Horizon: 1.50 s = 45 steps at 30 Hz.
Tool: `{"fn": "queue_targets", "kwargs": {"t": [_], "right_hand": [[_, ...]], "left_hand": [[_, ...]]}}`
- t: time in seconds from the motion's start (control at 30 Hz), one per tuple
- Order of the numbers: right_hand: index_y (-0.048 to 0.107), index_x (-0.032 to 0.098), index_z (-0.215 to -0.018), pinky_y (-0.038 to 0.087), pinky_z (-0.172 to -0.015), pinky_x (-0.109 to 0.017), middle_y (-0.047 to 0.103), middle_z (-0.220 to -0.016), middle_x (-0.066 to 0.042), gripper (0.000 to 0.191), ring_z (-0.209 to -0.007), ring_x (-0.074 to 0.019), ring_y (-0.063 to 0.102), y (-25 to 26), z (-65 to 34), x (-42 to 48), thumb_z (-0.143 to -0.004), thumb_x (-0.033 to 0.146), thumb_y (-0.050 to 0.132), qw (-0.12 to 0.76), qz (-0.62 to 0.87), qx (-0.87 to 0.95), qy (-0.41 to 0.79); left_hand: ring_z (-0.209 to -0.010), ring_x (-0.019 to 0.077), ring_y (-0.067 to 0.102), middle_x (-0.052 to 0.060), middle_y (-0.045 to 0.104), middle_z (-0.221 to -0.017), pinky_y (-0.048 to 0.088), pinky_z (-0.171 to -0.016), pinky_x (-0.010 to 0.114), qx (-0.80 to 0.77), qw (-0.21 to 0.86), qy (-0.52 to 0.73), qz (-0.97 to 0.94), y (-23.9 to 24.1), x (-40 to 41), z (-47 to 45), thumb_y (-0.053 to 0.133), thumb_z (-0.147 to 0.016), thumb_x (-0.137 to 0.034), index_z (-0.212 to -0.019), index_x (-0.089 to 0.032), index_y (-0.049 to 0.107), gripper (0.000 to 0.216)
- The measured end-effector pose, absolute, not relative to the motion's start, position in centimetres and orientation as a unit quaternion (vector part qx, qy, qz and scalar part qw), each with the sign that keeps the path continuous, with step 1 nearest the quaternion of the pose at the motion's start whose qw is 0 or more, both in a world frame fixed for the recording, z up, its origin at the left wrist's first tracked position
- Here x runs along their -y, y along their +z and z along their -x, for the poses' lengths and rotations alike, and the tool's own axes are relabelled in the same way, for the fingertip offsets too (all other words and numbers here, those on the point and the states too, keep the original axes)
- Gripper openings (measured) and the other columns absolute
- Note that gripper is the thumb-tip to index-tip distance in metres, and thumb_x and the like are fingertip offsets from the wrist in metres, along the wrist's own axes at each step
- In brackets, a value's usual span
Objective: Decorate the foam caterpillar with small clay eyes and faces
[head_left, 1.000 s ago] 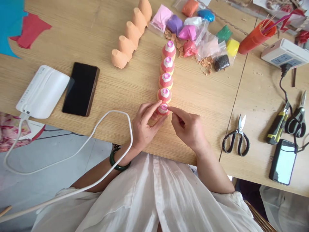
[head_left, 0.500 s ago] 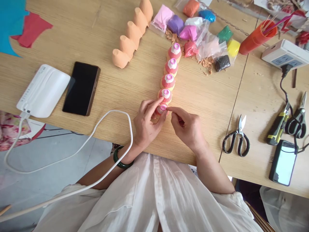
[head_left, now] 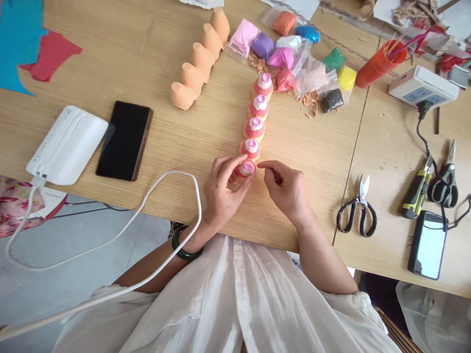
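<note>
Left hand (head_left: 224,193) has the near cup (head_left: 247,169) of the painted row (head_left: 254,128), thumb and index closed lightly on either side, other fingers tucked under. The row is five joined cups, coral-red with white tops and pink rings; it runs from frame centre up and slightly right, lying on the bench (head_left: 312,147).

Right hand (head_left: 289,189), just right of centre: index out, the rest curled in. Can't tell if the curl hides anything.

Delta: half a second ago the right index tip was at the pink ring of the near cup; now it sits off the ring, just beside the cup's right side. Left grip is about the same. The row's far end leans more to the right than a second ago. The view has shifted a bit: upper items sit lower in frame, and a white edge (head_left: 203,3) shows at top.

Bare tan row (head_left: 201,55) upper centre, apart from the painted one. Bagged coloured lumps (head_left: 281,58) upper right of centre, shavings (head_left: 309,101) beside them. Scissors (head_left: 362,200) right, black phone (head_left: 123,139) left, both well clear of the hands.
</note>
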State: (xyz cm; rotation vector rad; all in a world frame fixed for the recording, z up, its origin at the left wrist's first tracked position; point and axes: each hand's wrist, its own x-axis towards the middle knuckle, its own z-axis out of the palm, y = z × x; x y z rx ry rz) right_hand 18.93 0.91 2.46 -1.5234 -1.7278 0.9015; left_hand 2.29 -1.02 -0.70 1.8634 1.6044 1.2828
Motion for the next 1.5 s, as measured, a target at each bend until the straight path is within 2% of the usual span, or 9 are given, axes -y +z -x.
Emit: {"fn": "queue_targets", "kwargs": {"t": [0.23,0.5,0.77,0.9,1.0,1.2,1.5], "right_hand": [[0.081,0.015,-0.097,0.036,-0.057,-0.026,0.058,-0.06,0.002,0.03,-0.053,-0.0103,0.042,1.3,-19.2,-1.5,-0.09,0.022,0.052,0.319,0.597,0.65,0.345],[0.078,0.012,-0.096,0.033,-0.056,-0.026,0.05,-0.057,0.004,0.03,-0.054,-0.0108,0.041,-0.4,-19.7,-2.8,-0.09,0.029,0.054,0.347,0.605,0.605,0.385],[0.077,0.013,-0.101,0.032,-0.057,-0.027,0.045,-0.057,0.007,0.031,-0.055,-0.011,0.039,-0.6,-19.8,-3.6,-0.092,0.031,0.053,0.413,0.592,0.591,0.36],[0.077,0.014,-0.099,0.031,-0.058,-0.027,0.044,-0.057,0.007,0.029,-0.056,-0.011,0.038,-0.6,-19.9,-3.8,-0.089,0.031,0.055,0.423,0.587,0.581,0.374],[0.076,0.015,-0.098,0.031,-0.057,-0.028,0.044,-0.057,0.006,0.031,-0.056,-0.0118,0.039,-1.0,-19.9,-4.1,-0.089,0.035,0.055,0.448,0.584,0.559,0.382],[0.075,0.016,-0.098,0.031,-0.055,-0.029,0.047,-0.057,0.004,0.033,-0.055,-0.0134,0.039,-1.5,-19.8,-4.6,-0.09,0.04,0.054,0.484,0.578,0.538,0.377],[0.076,0.018,-0.092,0.029,-0.054,-0.029,0.048,-0.055,0.005,0.024,-0.053,-0.0133,0.04,-1.9,-19.9,-4.8,-0.085,0.036,0.061,0.503,0.563,0.52,0.401]], "left_hand": [[-0.077,0.008,0.062,0.007,0.066,-0.114,0.059,-0.067,0.02,-0.57,0.191,0.472,-0.645,-0.7,1.0,-2.4,0.07,-0.101,-0.041,-0.124,-0.02,0.069,0.031],[-0.068,0.005,0.058,0.007,0.067,-0.115,0.054,-0.059,0.016,-0.567,0.222,0.489,-0.624,-1.3,0.5,-2.5,0.077,-0.095,-0.04,-0.129,-0.021,0.07,0.04],[-0.069,0.0066,0.052,0.007,0.064,-0.113,0.053,-0.059,0.019,-0.547,0.219,0.521,-0.617,-1.8,0.3,-2.2,0.084,-0.088,-0.047,-0.136,-0.02,0.066,0.058],[-0.082,0.0097,0.06,0.011,0.063,-0.123,0.058,-0.071,0.022,-0.542,0.23,0.575,-0.568,-2.2,0.2,-1.8,0.07,-0.1,-0.043,-0.136,-0.02,0.066,0.043],[-0.093,0.0135,0.065,0.013,0.063,-0.131,0.059,-0.069,0.022,-0.54,0.283,0.591,-0.528,-2.8,0.0,-1.4,0.061,-0.105,-0.044,-0.132,-0.021,0.067,0.036],[-0.097,0.0151,0.067,0.012,0.063,-0.131,0.06,-0.072,0.022,-0.542,0.315,0.598,-0.5,-3.2,-0.3,-1.2,0.061,-0.103,-0.04,-0.128,-0.022,0.068,0.032],[-0.095,0.0137,0.065,0.011,0.063,-0.129,0.061,-0.072,0.021,-0.527,0.324,0.607,-0.499,-3.2,-0.3,-1.1,0.061,-0.099,-0.029,-0.125,-0.02,0.069,0.028]]}}
